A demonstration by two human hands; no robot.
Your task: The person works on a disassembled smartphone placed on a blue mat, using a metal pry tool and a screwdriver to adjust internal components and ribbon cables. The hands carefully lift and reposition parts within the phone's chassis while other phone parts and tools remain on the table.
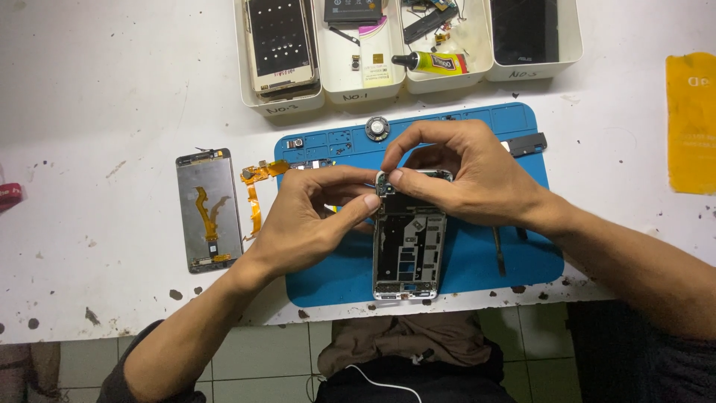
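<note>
Two bare hands meet at frame centre over a blue work mat (477, 261) on a stained white surface (112, 97). Left hand (309, 224): thumb and forefinger pressed together on the upper left corner of a stripped silver phone frame (409, 250), other fingers curled under. Right hand (466, 175): fingers arched, thumb and forefinger pinching a small component (383, 181) at that same corner. Phone frame lies upright on the mat, lower end near the surface's front edge.

Left of the mat: a detached screen panel (209, 209), face down, orange flex strip on its back; a loose orange ribbon cable (257, 186) just beside it. Round silver speaker part (378, 128) on the mat's upper edge. Black tool (498, 250) on the mat at right.

Upper frame: four white trays (373, 86), handwritten marks on their front walls. They hold a phone back panel (280, 41), a yellow glue tube (432, 63) with black nozzle, a white-and-pink packet (374, 60), a dark screen (523, 30). Far right: yellow rectangular sheet (691, 123), flat on the surface.
</note>
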